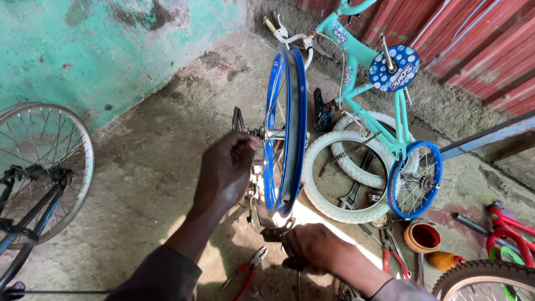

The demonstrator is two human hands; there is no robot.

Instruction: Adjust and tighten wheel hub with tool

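A blue bicycle wheel rim (285, 134) stands upright on edge in front of me, with no tyre on it. My left hand (225, 170) pinches the axle end (255, 132) at the hub on the wheel's left side. My right hand (312, 245) is closed around a dark part at the bottom of the wheel, low near the floor; what it grips is partly hidden. A small metal stand or bracket (257, 192) sits beside the rim's lower left.
A turquoise child's bicycle (365, 61) lies behind, with a small blue wheel (415, 178) and white tyres (341, 177). Red-handled pliers (248, 270), wrenches (355, 192), an orange cup (422, 237), a spoked wheel at left (42, 167), a red bike at right (507, 228).
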